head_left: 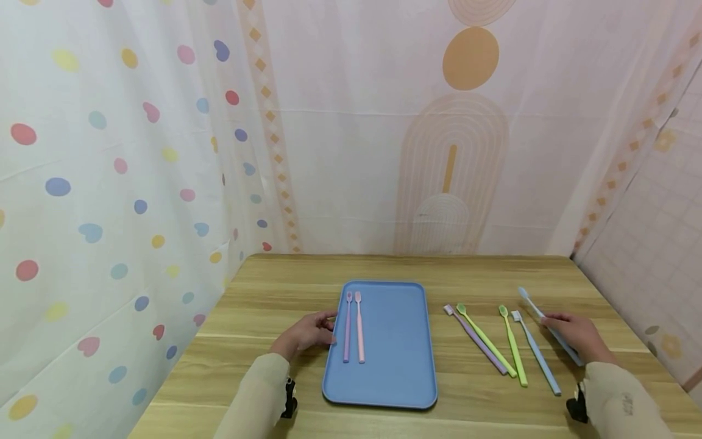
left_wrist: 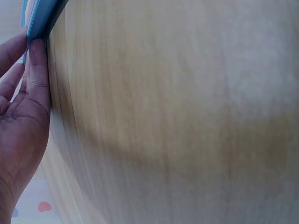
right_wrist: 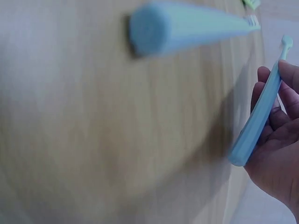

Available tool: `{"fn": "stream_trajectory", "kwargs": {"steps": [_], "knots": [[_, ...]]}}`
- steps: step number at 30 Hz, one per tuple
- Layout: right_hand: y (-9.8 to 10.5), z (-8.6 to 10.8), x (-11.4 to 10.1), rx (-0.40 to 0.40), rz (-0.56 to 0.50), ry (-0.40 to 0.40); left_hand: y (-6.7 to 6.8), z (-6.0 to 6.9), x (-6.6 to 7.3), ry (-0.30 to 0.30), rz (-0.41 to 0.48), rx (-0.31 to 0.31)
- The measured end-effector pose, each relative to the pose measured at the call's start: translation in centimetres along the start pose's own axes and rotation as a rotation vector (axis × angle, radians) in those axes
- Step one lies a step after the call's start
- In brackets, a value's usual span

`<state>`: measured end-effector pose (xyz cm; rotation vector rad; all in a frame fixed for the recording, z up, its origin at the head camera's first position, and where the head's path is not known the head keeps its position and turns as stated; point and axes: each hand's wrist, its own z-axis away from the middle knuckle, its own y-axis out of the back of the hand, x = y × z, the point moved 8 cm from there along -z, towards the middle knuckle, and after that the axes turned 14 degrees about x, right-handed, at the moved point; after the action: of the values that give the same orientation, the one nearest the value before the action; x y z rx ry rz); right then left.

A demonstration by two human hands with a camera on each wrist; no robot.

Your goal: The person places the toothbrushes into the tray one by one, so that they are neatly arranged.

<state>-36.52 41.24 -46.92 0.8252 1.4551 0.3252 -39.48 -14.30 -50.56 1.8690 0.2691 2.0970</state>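
A blue tray (head_left: 392, 347) lies on the table with a purple toothbrush (head_left: 347, 329) and a pink toothbrush (head_left: 359, 329) side by side near its left edge. My left hand (head_left: 307, 334) grips the tray's left rim, thumb and fingers at the edge; the left wrist view shows that hand (left_wrist: 28, 102) against the rim (left_wrist: 41, 21). At the right, my right hand (head_left: 580, 335) holds a light blue toothbrush (head_left: 531, 300) by its handle, head pointing away. In the right wrist view the toothbrush (right_wrist: 259, 114) lies between thumb and fingers, apart from the table.
Left of my right hand lie another blue toothbrush (head_left: 540, 356), two green toothbrushes, one (head_left: 514, 347) apart and one (head_left: 485, 338) touching a purple toothbrush (head_left: 476, 338). The wooden table (head_left: 263, 286) ends at patterned curtains (head_left: 351, 171) behind and at the sides.
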Motion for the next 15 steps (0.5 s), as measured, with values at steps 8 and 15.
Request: {"fn": "stream_trajectory", "kwargs": {"steps": [8,15], "knots": [[-1.3,-0.2,-2.2,0.000,-0.100,0.011,0.0,0.0,0.0,-0.008,-0.002,-0.003],[-3.4,0.1,-4.5,-0.033,-0.259,-0.060,0.1,-0.2,-0.1,-0.011,-0.007,-0.003]]}}
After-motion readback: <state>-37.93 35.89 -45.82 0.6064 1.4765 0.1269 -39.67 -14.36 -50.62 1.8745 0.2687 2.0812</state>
